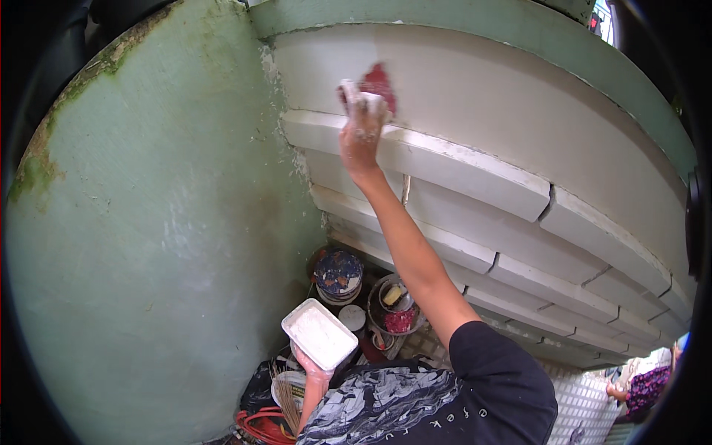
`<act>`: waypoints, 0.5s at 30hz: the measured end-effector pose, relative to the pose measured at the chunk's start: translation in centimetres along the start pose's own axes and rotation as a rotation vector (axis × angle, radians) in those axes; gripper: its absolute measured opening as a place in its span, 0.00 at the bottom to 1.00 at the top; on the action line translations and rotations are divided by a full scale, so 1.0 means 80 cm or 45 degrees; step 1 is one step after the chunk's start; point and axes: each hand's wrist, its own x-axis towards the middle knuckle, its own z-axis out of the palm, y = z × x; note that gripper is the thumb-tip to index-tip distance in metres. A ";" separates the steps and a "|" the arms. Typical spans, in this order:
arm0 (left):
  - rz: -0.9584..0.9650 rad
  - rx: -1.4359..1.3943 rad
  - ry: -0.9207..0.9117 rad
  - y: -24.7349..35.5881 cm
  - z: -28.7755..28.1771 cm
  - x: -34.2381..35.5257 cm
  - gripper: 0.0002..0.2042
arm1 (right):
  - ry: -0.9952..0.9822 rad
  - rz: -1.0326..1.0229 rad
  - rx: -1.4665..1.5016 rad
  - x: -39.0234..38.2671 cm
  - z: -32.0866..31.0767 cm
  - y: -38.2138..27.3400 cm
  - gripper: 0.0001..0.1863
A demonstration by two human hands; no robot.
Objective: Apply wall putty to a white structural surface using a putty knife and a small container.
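Observation:
My right hand (361, 126), coated with white residue, is raised against the white wall (504, 96) at a rough red patch (377, 78), just above a stepped moulding (467, 167). Its fingers are bent and slightly blurred around something pale that I cannot make out. Low at the centre, my left hand (310, 362) holds a white rectangular tray (331, 322) of white paste or powder from below.
A mildewed green wall (141, 237) stands left. Below are paint-spattered buckets (338, 271), a basin (419, 320), sticks (283, 393) and orange cable (259, 426) on a tiled floor (567, 393). Another person in patterned purple clothing (645, 389) is at the lower right.

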 end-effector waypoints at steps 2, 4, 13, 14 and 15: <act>-0.010 0.013 0.006 -0.001 0.002 0.002 0.30 | -0.059 -0.182 0.240 -0.003 0.013 -0.009 0.39; -0.007 0.033 -0.009 0.001 0.000 -0.004 0.31 | -0.191 -0.110 0.378 0.004 -0.002 -0.034 0.40; -0.011 -0.005 -0.046 0.003 0.005 -0.009 0.32 | 0.020 0.064 0.089 0.030 -0.036 -0.025 0.38; -0.013 -0.003 -0.046 0.002 0.007 -0.008 0.32 | -0.042 0.088 0.055 0.032 -0.025 -0.023 0.37; -0.008 0.017 -0.058 0.002 0.008 -0.007 0.32 | -0.115 0.045 0.134 0.036 -0.017 -0.025 0.36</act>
